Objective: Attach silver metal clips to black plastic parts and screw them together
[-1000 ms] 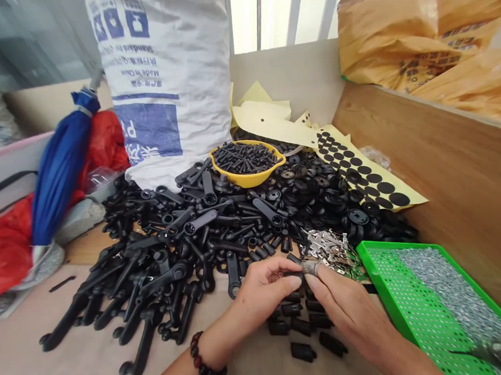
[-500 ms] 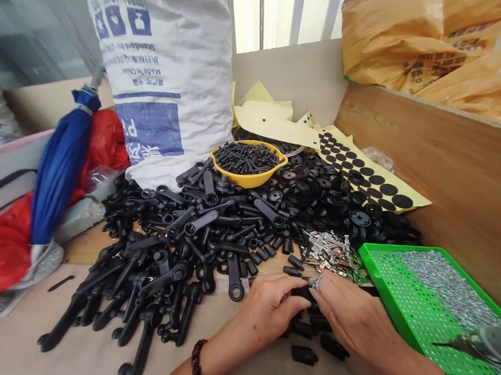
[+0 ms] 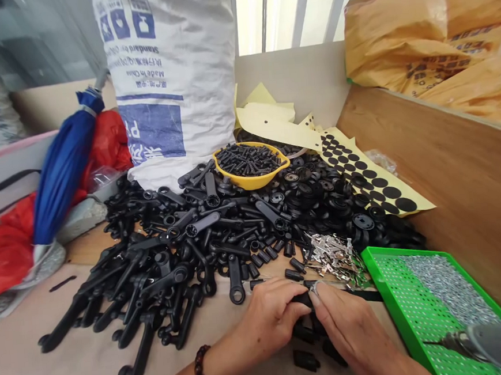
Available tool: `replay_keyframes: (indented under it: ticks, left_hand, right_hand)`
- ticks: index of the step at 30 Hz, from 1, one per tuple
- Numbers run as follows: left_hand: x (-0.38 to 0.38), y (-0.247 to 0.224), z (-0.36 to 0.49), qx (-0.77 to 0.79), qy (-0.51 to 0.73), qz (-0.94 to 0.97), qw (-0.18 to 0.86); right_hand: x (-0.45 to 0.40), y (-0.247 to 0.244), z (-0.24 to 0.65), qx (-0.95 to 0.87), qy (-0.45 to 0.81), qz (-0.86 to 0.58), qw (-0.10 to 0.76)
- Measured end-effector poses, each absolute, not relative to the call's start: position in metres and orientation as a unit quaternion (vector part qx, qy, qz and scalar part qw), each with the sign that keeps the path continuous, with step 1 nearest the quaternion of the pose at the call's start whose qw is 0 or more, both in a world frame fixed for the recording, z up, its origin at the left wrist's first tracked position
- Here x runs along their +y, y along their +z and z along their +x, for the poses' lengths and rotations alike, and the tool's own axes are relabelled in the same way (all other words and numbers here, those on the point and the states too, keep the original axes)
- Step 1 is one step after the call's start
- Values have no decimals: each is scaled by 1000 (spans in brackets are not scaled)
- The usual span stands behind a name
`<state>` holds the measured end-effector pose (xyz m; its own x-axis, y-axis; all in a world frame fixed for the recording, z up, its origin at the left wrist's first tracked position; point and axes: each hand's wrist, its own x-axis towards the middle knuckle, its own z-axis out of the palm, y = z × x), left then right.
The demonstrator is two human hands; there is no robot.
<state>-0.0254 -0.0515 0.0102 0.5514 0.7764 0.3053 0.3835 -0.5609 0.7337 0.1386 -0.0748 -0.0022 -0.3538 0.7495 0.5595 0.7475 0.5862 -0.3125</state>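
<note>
My left hand (image 3: pixel 266 312) pinches a short black plastic sleeve (image 3: pixel 301 299) between thumb and fingers. My right hand (image 3: pixel 356 323) is closed at the sleeve's right end, its fingertips on a small shiny metal clip (image 3: pixel 314 287); how far the clip sits in the sleeve is hidden. Below the hands lie loose black sleeves (image 3: pixel 306 360), partly covered by my right hand. Just beyond my fingers, a heap of silvery metal clips (image 3: pixel 331 256) lies beside more black sleeves (image 3: pixel 294 274).
Black plastic arms (image 3: pixel 154 282) are piled to the left. Behind stand a yellow bowl (image 3: pixel 254 181) of black screw-like parts and a white sack (image 3: pixel 206 69). Black discs (image 3: pixel 361 221) lie right of it. A green tray (image 3: pixel 399 314) of small metal pieces and a power screwdriver (image 3: pixel 497 344) are at right.
Both hands stay at nearly the same place. My right fingers have come closer to the left ones, with the metal clip now at the sleeve's end. The view has shifted slightly.
</note>
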Motion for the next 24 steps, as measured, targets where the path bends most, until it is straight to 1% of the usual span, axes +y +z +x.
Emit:
replay_keyframes:
  ticks: [4,7,11,14,16,20,24]
  left_hand:
    - [-44,6,-28,367,304,825,303]
    - [-29,7,-32,375,271,843,275]
    - [-8,7,-37,396,168,883,189]
    - [0,4,-37,399,76,906,122]
    - [1,2,-38,393,42,913,99]
    - [-2,4,-42,377,21,921,94]
    - [5,17,-38,346,40,932,103]
  right_hand:
    - [-69,-3,138,-817,21,-464,343]
    - [-64,-2,144,-811,60,-484,322]
    - [-59,0,159,-800,58,-526,284]
    - [-56,1,168,-808,42,-517,280]
    - [-56,0,170,-816,29,-506,277]
    - [-56,-2,172,-827,10,-495,268]
    - [-54,0,176,-824,-2,-500,266]
